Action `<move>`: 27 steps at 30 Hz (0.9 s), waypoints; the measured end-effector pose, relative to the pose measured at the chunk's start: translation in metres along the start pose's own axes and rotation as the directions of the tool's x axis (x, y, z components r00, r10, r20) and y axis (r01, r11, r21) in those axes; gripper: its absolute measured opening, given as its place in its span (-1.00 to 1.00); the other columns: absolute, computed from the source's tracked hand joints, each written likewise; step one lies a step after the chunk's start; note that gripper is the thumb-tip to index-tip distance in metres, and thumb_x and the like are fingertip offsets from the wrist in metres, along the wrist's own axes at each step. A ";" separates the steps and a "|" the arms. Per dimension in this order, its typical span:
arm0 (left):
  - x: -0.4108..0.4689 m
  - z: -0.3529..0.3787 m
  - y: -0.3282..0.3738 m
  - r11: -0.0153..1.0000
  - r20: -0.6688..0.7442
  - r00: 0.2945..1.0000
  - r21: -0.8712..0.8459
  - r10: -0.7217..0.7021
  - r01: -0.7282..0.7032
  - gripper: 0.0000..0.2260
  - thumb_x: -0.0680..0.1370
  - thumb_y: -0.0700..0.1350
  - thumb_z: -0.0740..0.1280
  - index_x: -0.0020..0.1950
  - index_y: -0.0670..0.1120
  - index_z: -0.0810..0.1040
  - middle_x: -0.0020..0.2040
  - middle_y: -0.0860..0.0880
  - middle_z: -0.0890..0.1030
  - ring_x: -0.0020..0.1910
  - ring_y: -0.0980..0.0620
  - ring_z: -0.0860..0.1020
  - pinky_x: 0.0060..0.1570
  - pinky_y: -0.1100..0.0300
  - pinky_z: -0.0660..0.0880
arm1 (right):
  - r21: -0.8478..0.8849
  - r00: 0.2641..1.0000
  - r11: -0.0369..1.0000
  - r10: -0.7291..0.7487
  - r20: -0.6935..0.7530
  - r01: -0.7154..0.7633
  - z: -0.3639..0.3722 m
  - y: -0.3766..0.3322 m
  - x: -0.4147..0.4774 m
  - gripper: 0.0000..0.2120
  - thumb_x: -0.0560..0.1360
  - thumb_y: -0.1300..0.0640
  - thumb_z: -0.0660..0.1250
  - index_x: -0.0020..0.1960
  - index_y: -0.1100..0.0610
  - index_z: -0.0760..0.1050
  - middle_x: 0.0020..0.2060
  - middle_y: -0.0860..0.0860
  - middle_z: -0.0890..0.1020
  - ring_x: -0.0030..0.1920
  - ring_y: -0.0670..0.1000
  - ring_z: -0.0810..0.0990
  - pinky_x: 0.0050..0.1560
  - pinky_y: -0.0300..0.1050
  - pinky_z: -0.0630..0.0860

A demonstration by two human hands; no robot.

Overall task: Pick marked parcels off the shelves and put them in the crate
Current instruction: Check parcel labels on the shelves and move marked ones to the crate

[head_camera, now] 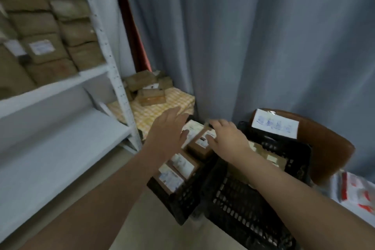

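Head: left hand point(169, 130) spread, right hand point(228, 138) over parcel point(197, 148).

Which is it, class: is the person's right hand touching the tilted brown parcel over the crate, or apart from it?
Touching. The head view shows the fingers of the right hand wrapped over the labelled top of the tilted brown parcel, with no gap.

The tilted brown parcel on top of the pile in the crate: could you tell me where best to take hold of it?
Come from above and grip its two long edges, probably: the tilted brown parcel lies label-up atop other parcels, and the walls of the black crate block its sides. The right hand lies at its right end.
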State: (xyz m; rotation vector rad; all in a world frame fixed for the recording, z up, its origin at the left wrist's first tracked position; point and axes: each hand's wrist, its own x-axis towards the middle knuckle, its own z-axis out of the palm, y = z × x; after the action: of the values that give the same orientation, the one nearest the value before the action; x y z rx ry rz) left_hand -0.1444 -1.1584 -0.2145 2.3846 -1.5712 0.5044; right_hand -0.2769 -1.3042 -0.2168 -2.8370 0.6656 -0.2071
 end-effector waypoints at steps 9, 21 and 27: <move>-0.102 -0.110 -0.155 0.937 -0.118 0.949 0.162 -0.293 0.309 -0.61 0.51 -0.04 0.34 0.31 -0.12 0.48 0.29 -0.17 0.47 0.25 -0.19 0.44 0.14 -0.03 0.44 | 0.078 0.946 0.945 -0.308 -0.100 0.316 -0.006 -0.213 0.068 -0.48 0.60 -0.01 0.15 0.51 0.02 0.10 0.36 0.06 0.38 0.29 0.11 0.39 0.12 -0.02 0.42; -0.200 -0.226 -0.354 0.805 -0.219 0.883 0.365 -0.414 0.468 -0.62 0.51 -0.06 0.35 0.27 -0.19 0.48 0.28 -0.23 0.47 0.21 -0.27 0.45 0.11 -0.08 0.44 | 0.220 0.838 0.813 -0.490 -0.239 0.539 0.010 -0.470 0.143 -0.46 0.58 0.00 0.20 0.51 0.03 0.15 0.44 0.04 0.32 0.40 0.08 0.31 0.31 0.05 0.38; -0.191 -0.250 -0.414 0.793 -0.268 0.865 0.352 -0.423 0.497 -0.53 0.51 -0.06 0.35 0.38 -0.15 0.39 0.31 -0.21 0.44 0.21 -0.23 0.45 0.07 -0.04 0.46 | 0.259 0.776 0.746 -0.510 -0.371 0.614 0.000 -0.522 0.190 -0.43 0.56 0.04 0.24 0.51 0.03 0.13 0.46 0.02 0.25 0.41 0.06 0.27 0.30 0.01 0.38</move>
State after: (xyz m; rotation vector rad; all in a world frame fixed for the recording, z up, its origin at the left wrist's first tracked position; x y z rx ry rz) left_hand 0.1288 -0.7408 -0.0696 2.8041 -0.8036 0.9787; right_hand 0.1117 -0.9347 -0.0731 -2.5617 -0.2264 -0.7585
